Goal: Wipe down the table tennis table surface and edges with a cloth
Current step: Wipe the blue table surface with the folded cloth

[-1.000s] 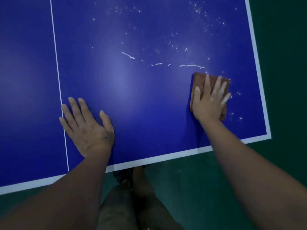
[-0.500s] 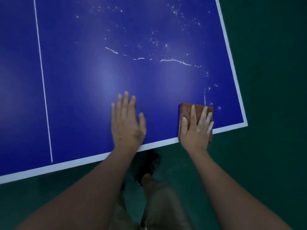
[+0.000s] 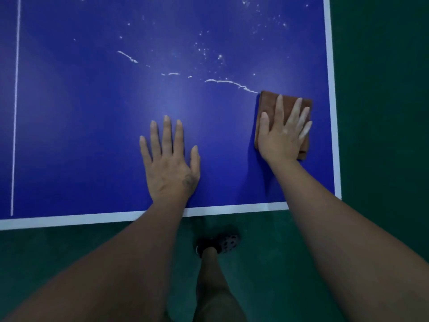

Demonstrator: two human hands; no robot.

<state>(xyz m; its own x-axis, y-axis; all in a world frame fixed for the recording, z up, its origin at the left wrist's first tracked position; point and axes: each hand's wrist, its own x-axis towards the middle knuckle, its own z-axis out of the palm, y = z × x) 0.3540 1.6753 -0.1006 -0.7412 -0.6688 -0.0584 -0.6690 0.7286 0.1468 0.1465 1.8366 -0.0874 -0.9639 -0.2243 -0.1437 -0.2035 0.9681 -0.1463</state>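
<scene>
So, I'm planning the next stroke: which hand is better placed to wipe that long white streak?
The right hand: it presses the folded cloth flat, its far corner touching the streak. The left hand lies bare on the table.

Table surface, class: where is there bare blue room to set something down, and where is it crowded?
Free: the blue stretch between the centre line and the left hand. Crowded: the right corner, where the right hand presses the cloth, and the white smears beyond.
</scene>
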